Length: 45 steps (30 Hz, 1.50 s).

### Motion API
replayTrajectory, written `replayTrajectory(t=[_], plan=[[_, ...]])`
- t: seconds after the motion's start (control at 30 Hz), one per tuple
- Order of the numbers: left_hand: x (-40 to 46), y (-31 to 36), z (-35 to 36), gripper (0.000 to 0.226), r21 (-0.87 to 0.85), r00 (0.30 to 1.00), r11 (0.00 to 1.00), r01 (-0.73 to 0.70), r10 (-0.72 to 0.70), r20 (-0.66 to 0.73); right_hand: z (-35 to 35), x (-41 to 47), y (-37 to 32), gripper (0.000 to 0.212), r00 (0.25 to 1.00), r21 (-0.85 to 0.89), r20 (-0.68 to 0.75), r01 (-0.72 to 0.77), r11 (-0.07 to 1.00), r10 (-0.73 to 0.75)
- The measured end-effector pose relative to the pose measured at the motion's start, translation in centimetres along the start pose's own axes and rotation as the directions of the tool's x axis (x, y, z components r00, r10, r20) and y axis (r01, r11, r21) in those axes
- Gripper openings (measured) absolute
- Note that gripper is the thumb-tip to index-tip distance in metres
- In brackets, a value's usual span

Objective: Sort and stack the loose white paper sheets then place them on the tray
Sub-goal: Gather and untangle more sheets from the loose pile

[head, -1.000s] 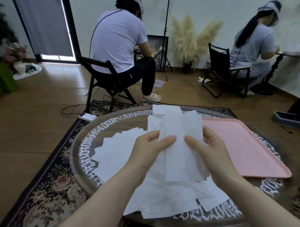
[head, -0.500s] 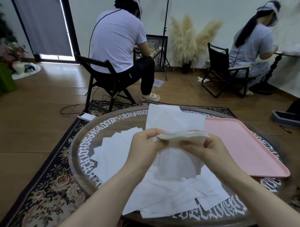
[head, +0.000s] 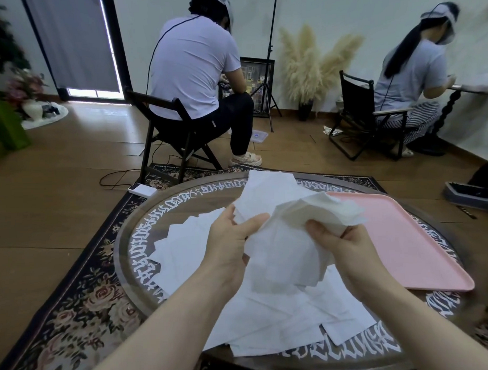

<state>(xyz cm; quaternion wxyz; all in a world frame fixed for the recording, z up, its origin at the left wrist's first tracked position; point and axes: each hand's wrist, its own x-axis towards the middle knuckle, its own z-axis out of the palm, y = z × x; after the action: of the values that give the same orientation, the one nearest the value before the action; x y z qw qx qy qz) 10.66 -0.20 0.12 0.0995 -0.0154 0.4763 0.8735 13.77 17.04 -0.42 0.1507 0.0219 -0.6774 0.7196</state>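
At the bottom of the frame, 2 bare forearms reach up from the lower edge toward the middle. Beneath them, loose white paper sheets [head: 272, 319] lie fanned and overlapping on the round bench [head: 134, 244], spreading from lower centre to centre left, inside its ring of white lettering.

Just above that spread, in the middle of the frame, the left hand [head: 228, 240] curls its fingers and thumb round the left edge of a held bundle of sheets [head: 283, 238], thumb on the near face. The right hand [head: 341, 245] grips the right side of the same bundle, thumb on top, with the upper ends of the sheets bent over and fanned out above its fingers. The bundle is lifted off the bench, between the 2 hands, hanging over the loose sheets.

To the right of the hands, the pink tray [head: 411, 242] lies flat on the bench; the fanned top of the bundle overlaps its near left corner in the picture.

Further up, a patterned rug [head: 75, 307] surrounds the bench on the wooden floor. In the upper centre a person sits on a folding chair [head: 163, 132], back turned; in the upper right, another seated person faces a wall.
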Motion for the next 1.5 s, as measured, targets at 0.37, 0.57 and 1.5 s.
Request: replayTrajectory(t=[0.37, 0.57, 1.5], plan=[[1.0, 2.6, -1.4, 0.016, 0.149, 0.937, 0.943, -0.296, 0.317, -0.145, -1.9, 0.7, -1.6, 0.024, 0.992, 0.097, -0.115, -0.044, 0.994, 0.055], [0.9, 1.8, -0.9, 0.009, 0.196, 0.981, 0.972, -0.127, 0.152, -0.117, -0.9, 0.0, -1.9, 0.022, 0.989, 0.199, 0.109, -0.118, 0.973, 0.098], [0.0, 0.5, -0.6, 0.026, 0.278, 0.967, 0.960, -0.024, -0.049, 0.251, -1.0, 0.8, -1.1, 0.040, 0.960, -0.200, 0.033, -0.266, 0.943, 0.278]])
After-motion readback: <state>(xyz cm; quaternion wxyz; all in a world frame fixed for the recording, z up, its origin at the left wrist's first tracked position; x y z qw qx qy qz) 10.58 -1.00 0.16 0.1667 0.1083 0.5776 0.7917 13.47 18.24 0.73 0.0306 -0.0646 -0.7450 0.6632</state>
